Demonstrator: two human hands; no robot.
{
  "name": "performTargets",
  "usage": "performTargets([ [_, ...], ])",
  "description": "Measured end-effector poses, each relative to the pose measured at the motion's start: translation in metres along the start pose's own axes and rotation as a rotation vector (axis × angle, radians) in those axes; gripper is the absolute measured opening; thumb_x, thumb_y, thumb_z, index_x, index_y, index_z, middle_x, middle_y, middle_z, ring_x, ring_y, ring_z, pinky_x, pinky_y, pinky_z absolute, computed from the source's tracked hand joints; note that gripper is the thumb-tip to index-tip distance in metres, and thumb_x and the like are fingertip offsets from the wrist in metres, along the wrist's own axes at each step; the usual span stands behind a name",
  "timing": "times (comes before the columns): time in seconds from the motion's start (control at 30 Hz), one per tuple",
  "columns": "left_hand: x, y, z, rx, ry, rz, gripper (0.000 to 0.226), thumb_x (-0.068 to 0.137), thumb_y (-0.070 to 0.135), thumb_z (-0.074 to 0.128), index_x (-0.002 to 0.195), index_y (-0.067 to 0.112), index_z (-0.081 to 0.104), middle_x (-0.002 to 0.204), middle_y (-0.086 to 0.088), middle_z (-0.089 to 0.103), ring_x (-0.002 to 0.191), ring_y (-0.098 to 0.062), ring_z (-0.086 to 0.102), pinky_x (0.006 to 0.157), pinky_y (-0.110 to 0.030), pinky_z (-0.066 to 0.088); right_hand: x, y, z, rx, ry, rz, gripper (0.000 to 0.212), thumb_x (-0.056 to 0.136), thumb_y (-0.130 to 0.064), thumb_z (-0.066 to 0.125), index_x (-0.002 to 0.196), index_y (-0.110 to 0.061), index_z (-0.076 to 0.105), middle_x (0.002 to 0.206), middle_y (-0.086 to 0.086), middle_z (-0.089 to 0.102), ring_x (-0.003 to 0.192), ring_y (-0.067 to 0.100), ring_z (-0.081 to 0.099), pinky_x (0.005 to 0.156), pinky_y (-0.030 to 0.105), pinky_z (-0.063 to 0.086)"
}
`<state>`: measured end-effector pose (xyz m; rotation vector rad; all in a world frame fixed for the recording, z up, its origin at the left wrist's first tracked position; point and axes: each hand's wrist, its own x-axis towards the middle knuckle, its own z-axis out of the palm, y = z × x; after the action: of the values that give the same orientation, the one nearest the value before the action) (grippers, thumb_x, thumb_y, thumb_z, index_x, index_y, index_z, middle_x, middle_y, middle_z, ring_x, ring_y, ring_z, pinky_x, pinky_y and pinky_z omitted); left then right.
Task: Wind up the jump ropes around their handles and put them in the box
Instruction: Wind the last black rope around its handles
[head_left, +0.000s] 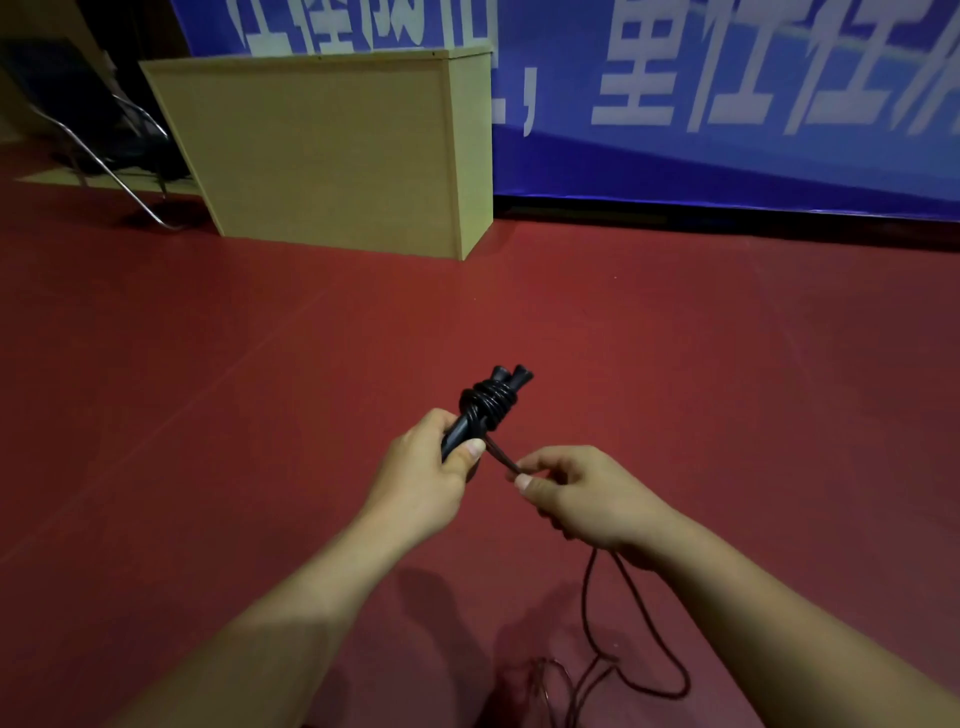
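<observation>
Partly hidden handles (470, 415) gripped in left hand (423, 480), right hand (582, 493) fingers pinching rope (501, 457), slack cut off below.

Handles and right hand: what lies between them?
In the head view, a short taut stretch of rope runs from the wound handles to the right hand; bare floor behind.

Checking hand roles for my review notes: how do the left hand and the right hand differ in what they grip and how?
The left hand wraps its fingers around the paired black handles; the right hand pinches only the thin rope. The left sits slightly higher and farther forward; the right is nearer, loose rope trailing below it to the floor. Both are bare, holding the same jump rope.
</observation>
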<state>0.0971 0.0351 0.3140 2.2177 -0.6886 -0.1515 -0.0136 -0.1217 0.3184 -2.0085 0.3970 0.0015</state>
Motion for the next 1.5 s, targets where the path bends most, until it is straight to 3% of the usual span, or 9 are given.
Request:
performTargets([
  [0.2,0.003,-0.004,-0.004,0.085,0.048,-0.042,0.017,0.093,0.035,0.061,0.087,0.031,0.046,0.077,0.005,0.064,0.076,-0.026,0.064,0.073,-0.044,0.053,-0.003,-0.007,0.000,-0.083,0.046,0.001,0.035,0.102,-0.033,0.045,0.086,-0.015,0.069,0.054,-0.007,0.057,0.046,0.002,0.047,0.056,0.025,0.038],
  [0.6,0.008,-0.007,-0.008,0.254,0.047,-0.109,0.011,0.095,0.041,0.057,0.102,0.036,0.050,0.089,0.008,0.063,0.087,-0.026,0.061,0.072,-0.037,0.047,-0.014,-0.016,0.000,-0.037,-0.012,0.090,0.045,0.100,-0.045,0.042,0.076,-0.017,0.069,0.063,-0.004,0.064,0.053,0.008,0.049,0.063,0.028,0.041],
  [0.73,0.003,0.000,-0.008,0.429,-0.058,-0.083,0.019,0.095,0.044,0.055,0.109,0.032,0.056,0.094,0.003,0.066,0.092,-0.029,0.062,0.071,-0.035,0.044,-0.017,-0.015,-0.002,-0.016,-0.071,-0.043,0.042,0.095,-0.046,0.052,0.080,-0.009,0.066,0.062,-0.002,0.053,0.055,0.013,0.042,0.056,0.031,0.034],
  [0.8,-0.003,0.006,-0.005,0.497,-0.158,-0.025,0.019,0.094,0.045,0.055,0.106,0.030,0.056,0.096,0.000,0.068,0.094,-0.032,0.064,0.072,-0.037,0.046,-0.018,-0.013,-0.003,0.033,-0.078,-0.087,0.036,0.095,-0.036,0.056,0.081,-0.004,0.061,0.062,-0.001,0.046,0.055,0.014,0.036,0.053,0.030,0.029],
  [0.93,-0.012,0.016,0.001,0.527,-0.330,0.100,0.018,0.093,0.045,0.056,0.100,0.029,0.051,0.088,0.003,0.061,0.089,-0.032,0.062,0.067,-0.036,0.044,-0.015,-0.010,-0.007,0.137,0.085,-0.063,0.029,0.098,-0.026,0.053,0.074,-0.015,0.063,0.052,-0.011,0.046,0.047,0.007,0.035,0.051,0.027,0.029],
  [1.07,-0.017,0.022,0.000,0.475,-0.426,0.236,0.015,0.093,0.044,0.058,0.102,0.034,0.051,0.079,0.009,0.058,0.077,-0.023,0.058,0.069,-0.038,0.050,-0.013,-0.007,-0.014,0.013,0.266,-0.027,0.032,0.096,-0.030,0.054,0.072,-0.014,0.066,0.053,-0.008,0.052,0.047,0.006,0.043,0.053,0.027,0.034],
  [1.27,-0.020,0.021,-0.004,0.337,-0.578,0.260,0.014,0.091,0.043,0.062,0.095,0.032,0.055,0.077,0.007,0.063,0.071,-0.017,0.060,0.068,-0.038,0.049,-0.015,-0.006,-0.018,-0.284,0.292,-0.079,0.032,0.092,-0.036,0.059,0.068,-0.016,0.065,0.060,0.001,0.064,0.057,0.014,0.057,0.054,0.030,0.043],
  [1.4,-0.021,0.022,-0.013,0.034,-0.735,0.202,0.007,0.093,0.030,0.066,0.098,0.027,0.062,0.072,0.006,0.061,0.063,-0.011,0.054,0.064,-0.032,0.044,-0.011,-0.004,-0.025,-0.194,0.297,-0.104,0.021,0.082,-0.039,0.074,0.068,-0.023,0.070,0.053,-0.015,0.060,0.049,0.000,0.052,0.050,0.015,0.037],
  [1.5,-0.022,0.023,-0.019,-0.159,-0.820,0.166,0.009,0.094,0.026,0.067,0.099,0.019,0.064,0.074,0.003,0.059,0.065,-0.011,0.052,0.065,-0.030,0.041,-0.008,-0.003,-0.032,0.079,0.248,-0.038,0.022,0.071,-0.034,0.084,0.079,-0.019,0.070,0.064,-0.007,0.058,0.056,0.007,0.051,0.056,0.023,0.043],
])
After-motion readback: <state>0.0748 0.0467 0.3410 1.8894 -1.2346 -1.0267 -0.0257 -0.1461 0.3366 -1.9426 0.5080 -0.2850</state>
